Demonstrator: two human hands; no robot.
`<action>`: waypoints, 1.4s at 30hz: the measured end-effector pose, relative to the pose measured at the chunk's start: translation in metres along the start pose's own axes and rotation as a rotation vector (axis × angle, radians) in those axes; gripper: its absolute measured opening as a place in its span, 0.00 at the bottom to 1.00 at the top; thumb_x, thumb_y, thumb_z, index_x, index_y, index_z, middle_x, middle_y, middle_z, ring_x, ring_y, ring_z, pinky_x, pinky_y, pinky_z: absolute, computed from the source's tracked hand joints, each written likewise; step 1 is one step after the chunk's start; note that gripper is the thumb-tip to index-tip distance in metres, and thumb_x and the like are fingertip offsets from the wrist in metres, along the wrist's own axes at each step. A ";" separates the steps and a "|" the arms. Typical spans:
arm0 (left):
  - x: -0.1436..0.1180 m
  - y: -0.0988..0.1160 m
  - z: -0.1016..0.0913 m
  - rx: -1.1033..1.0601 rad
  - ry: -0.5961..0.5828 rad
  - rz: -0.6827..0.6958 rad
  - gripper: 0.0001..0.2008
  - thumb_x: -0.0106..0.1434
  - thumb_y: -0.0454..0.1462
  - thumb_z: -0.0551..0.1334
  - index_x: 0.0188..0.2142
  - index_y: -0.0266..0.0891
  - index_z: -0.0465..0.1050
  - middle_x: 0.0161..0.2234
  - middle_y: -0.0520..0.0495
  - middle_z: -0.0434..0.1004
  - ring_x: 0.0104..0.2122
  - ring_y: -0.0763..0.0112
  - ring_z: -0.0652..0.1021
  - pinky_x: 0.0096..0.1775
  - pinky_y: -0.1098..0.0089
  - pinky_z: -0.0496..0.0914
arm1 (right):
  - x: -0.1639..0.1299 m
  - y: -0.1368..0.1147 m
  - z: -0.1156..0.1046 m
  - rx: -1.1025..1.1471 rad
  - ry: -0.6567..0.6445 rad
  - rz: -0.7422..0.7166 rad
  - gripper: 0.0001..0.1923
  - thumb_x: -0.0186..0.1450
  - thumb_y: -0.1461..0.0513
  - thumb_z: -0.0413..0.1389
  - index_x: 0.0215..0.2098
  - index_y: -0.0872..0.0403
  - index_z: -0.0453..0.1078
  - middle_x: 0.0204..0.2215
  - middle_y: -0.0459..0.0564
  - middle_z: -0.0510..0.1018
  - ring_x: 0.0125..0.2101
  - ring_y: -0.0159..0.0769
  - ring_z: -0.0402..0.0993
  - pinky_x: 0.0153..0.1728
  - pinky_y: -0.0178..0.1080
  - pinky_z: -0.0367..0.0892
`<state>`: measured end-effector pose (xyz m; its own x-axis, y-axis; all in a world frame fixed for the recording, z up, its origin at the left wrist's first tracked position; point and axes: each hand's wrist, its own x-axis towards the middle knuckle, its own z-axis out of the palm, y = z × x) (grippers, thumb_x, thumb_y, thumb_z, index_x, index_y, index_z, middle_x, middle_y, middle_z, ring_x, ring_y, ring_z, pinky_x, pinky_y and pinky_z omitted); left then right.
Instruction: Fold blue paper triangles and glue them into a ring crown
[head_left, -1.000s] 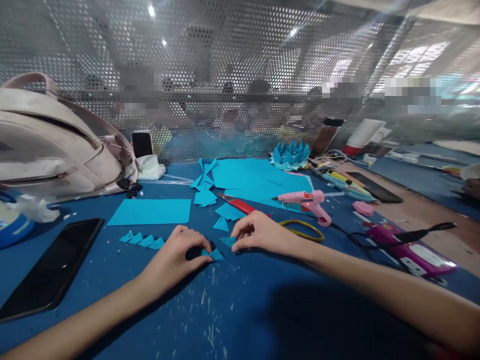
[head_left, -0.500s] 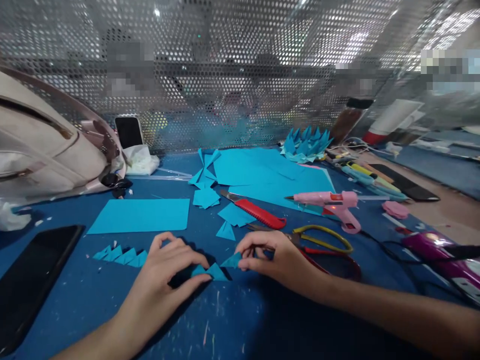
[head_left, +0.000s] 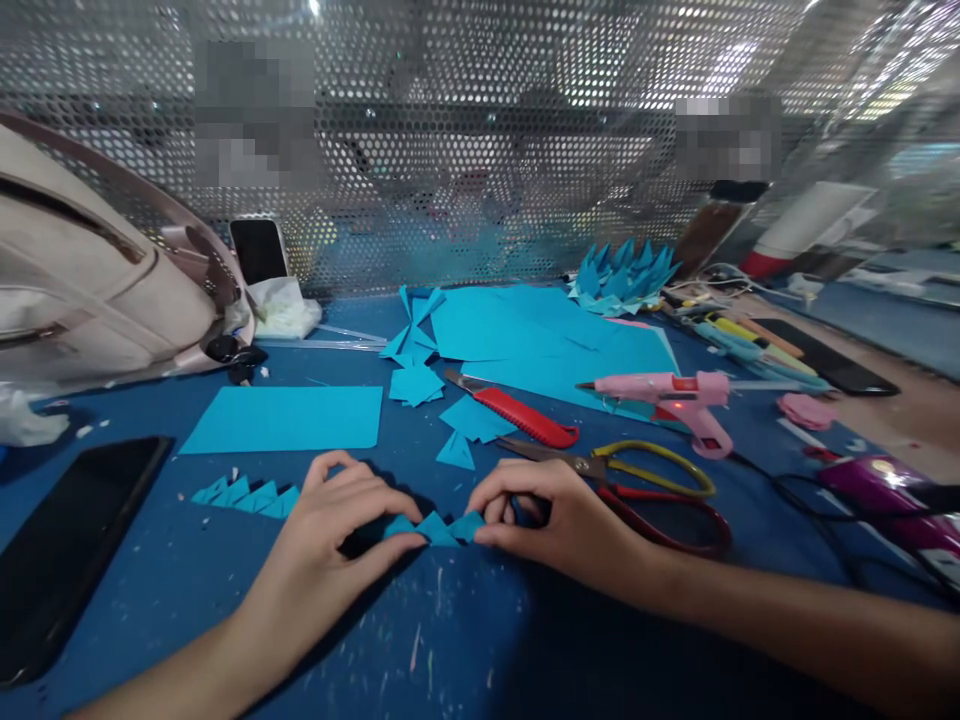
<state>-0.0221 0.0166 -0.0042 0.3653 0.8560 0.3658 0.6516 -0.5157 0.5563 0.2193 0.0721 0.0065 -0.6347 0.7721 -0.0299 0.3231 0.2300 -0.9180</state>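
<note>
Low over the blue table, my left hand [head_left: 358, 520] pinches a short strip of folded blue paper triangles [head_left: 435, 528] at its left end. The thumb and fingers of my right hand [head_left: 536, 508] are closed on a folded paper triangle [head_left: 468, 525] at the strip's right end, its edge meeting the strip. Whether the two are joined or only touching, I cannot tell. Left of my left hand lies another row of folded triangles [head_left: 251, 495]. Behind my hands are a loose folded triangle [head_left: 456, 452] and several small cut paper pieces [head_left: 480, 418].
A red box cutter [head_left: 525, 415], scissors [head_left: 660, 470] and a pink glue gun [head_left: 675, 390] lie beyond my right hand. Blue paper sheets [head_left: 517, 320], a spiky paper piece [head_left: 622, 278], a blue rectangle [head_left: 285, 420], a black phone [head_left: 75, 550] and a bag [head_left: 90, 270] surround the space.
My right hand has brought its triangle slightly left and down against the strip; the gap between them has closed. The camera view has shifted a little.
</note>
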 end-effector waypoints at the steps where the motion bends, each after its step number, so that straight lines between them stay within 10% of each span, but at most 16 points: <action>1: 0.000 0.000 0.000 -0.002 -0.001 -0.005 0.02 0.66 0.38 0.65 0.36 0.45 0.73 0.32 0.58 0.79 0.31 0.70 0.75 0.50 0.60 0.55 | 0.000 0.000 0.001 -0.005 0.005 -0.007 0.05 0.59 0.61 0.65 0.32 0.54 0.77 0.26 0.45 0.77 0.26 0.29 0.72 0.27 0.31 0.64; 42: -0.001 -0.006 0.003 -0.203 0.090 -0.093 0.02 0.63 0.41 0.68 0.33 0.49 0.77 0.29 0.59 0.80 0.32 0.66 0.74 0.43 0.60 0.59 | 0.001 0.002 0.012 -0.174 0.020 -0.029 0.05 0.57 0.64 0.67 0.34 0.52 0.78 0.23 0.43 0.78 0.29 0.32 0.71 0.31 0.33 0.63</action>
<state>-0.0243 0.0194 -0.0104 0.2431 0.8984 0.3658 0.5291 -0.4389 0.7262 0.2109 0.0667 0.0000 -0.6324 0.7746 0.0052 0.4224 0.3504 -0.8360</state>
